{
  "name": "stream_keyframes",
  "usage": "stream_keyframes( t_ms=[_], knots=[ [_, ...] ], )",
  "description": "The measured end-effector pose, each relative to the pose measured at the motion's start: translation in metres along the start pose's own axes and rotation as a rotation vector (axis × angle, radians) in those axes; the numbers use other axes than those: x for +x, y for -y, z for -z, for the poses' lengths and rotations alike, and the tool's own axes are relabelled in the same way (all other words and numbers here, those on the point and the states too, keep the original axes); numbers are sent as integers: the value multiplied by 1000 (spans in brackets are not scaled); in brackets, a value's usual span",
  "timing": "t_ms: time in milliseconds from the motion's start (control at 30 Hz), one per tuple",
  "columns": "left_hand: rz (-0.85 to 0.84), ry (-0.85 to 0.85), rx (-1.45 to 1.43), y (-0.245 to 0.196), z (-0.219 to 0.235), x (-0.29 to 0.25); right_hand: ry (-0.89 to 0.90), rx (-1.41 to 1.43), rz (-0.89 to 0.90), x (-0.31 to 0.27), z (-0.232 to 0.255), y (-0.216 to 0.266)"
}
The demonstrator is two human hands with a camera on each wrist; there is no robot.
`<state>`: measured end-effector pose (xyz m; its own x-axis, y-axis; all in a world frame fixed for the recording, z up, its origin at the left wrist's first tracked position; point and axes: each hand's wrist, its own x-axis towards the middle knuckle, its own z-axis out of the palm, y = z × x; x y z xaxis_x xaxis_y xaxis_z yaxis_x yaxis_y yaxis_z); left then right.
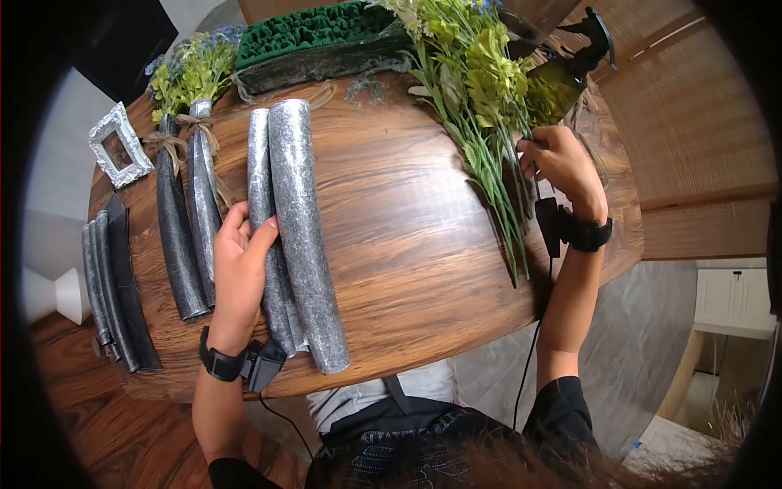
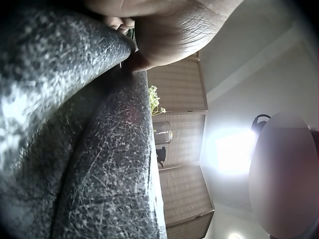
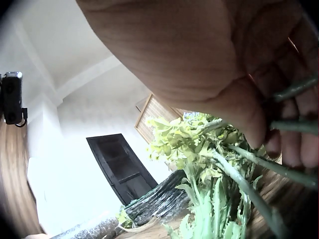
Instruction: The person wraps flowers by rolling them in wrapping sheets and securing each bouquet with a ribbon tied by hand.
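Note:
In the head view my left hand grips the narrower silver-grey speckled roll, thumb on top and fingers round its left side. Right beside it lies a thicker speckled roll. The left wrist view shows the curved speckled sheet close up below the thumb. My right hand pinches green stems in a loose bunch of artificial flowers on the table's right side. Stems pass by the curled fingers in the right wrist view.
Two wrapped bouquets tied with twine lie left, near a white ornate frame. More dark rolls sit at the left edge of the wooden table. Behind are green foam in plastic and a dark spray bottle.

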<state>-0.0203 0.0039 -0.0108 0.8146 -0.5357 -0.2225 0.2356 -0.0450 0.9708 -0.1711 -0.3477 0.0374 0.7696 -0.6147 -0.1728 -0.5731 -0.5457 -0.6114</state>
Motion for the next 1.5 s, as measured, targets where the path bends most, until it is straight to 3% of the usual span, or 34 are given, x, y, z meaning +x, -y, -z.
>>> stream_keyframes(
  t_ms=[900, 1100, 1133, 1233, 1367, 1500],
  knots=[
    [-46, 22, 29, 2, 1, 1, 30, -99, 101, 3, 5, -11],
    [-63, 24, 66, 3, 0, 1, 76, 19, 126, -1, 2, -4],
    [-56, 26, 52, 2, 0, 1, 164, -59, 41, 0, 8, -1],
    [-43, 17, 33, 1, -1, 0, 155, 112, 14, -4, 7, 3],
    [-45, -7, 59, 1, -2, 1, 196, 123, -47, -2, 7, 6],
    [-30, -7, 74, 0, -1, 1, 208, -19, -20, 1, 0, 10]
  ],
)
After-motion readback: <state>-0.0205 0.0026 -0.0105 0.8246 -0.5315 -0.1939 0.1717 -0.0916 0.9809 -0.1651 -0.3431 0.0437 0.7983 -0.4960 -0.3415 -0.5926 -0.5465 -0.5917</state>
